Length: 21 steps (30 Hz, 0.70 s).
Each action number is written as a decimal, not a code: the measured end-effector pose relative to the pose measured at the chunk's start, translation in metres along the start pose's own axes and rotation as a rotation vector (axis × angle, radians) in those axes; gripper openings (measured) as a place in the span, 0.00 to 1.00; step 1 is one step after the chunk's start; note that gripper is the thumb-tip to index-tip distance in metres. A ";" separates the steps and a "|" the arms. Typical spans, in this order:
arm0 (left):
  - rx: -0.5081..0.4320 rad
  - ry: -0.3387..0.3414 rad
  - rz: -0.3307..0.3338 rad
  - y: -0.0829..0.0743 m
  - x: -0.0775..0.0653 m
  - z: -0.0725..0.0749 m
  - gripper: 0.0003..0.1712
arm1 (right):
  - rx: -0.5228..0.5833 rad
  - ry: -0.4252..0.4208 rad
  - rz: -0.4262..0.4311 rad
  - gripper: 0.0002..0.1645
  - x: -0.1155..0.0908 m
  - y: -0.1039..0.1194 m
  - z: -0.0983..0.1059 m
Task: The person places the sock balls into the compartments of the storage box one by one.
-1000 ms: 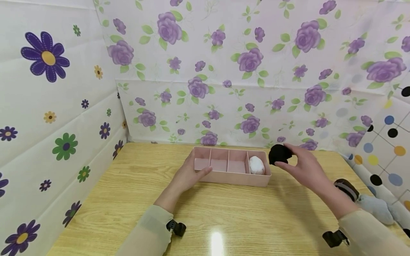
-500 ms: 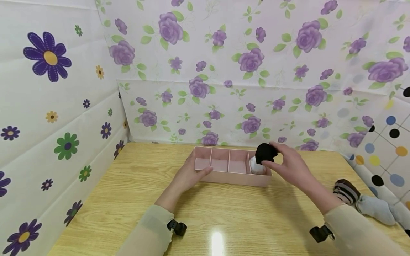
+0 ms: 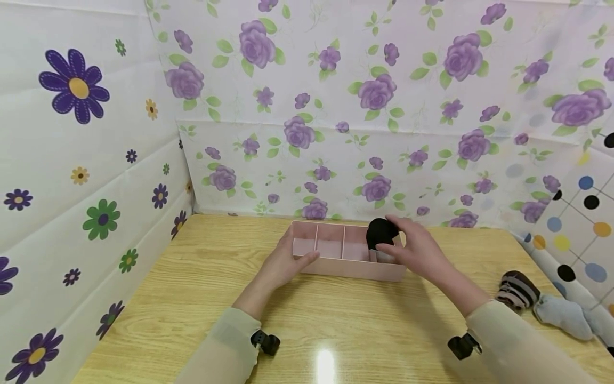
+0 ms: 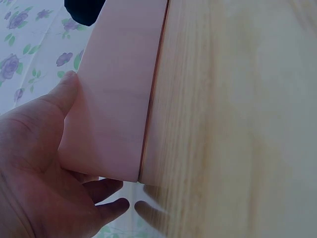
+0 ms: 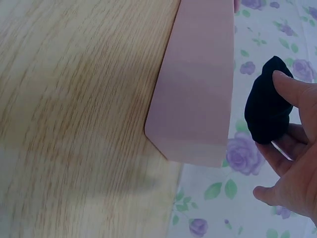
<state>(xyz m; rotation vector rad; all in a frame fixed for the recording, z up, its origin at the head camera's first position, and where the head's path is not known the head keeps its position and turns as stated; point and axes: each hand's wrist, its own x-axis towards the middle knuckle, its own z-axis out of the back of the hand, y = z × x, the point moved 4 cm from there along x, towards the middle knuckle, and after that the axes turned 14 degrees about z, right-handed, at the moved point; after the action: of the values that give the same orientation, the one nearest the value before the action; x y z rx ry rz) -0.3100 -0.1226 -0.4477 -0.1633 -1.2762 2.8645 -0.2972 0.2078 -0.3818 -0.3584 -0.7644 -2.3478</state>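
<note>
A long pink divided box [image 3: 350, 270] stands on the table, its compartments side by side. My left hand [image 3: 284, 260] grips the box's left end, thumb on the front rim and fingers around the end wall. Between the thumb and fingers of my right hand [image 3: 416, 246], a black rolled sock [image 3: 381, 233] is held over the right part of the box. In the right wrist view the black rolled sock [image 5: 267, 104] shows above the rim. A white rolled sock [image 3: 385, 257] lies in the rightmost compartment, partly hidden by the black one.
At the table's right side lie a striped dark sock bundle [image 3: 517, 290] and a light grey one [image 3: 563, 317], close together. Flower-printed cloth [image 3: 331, 106] hangs right behind the wooden table [image 3: 307, 320]; dotted cloth [image 3: 575, 234] borders the right.
My right hand has carried the black rolled sock leftward, from beside the box's right end to over its right compartments. The left hand and the box stay in place.
</note>
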 end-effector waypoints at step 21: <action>0.020 0.001 0.009 0.002 0.002 -0.001 0.68 | 0.004 0.068 0.006 0.48 0.020 0.001 -0.036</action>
<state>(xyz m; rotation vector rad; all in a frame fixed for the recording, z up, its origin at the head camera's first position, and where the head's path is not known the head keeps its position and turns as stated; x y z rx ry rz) -0.3116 -0.1230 -0.4498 -0.1714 -1.2497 2.8829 -0.3133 0.1755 -0.4014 -0.2775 -0.7344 -2.3406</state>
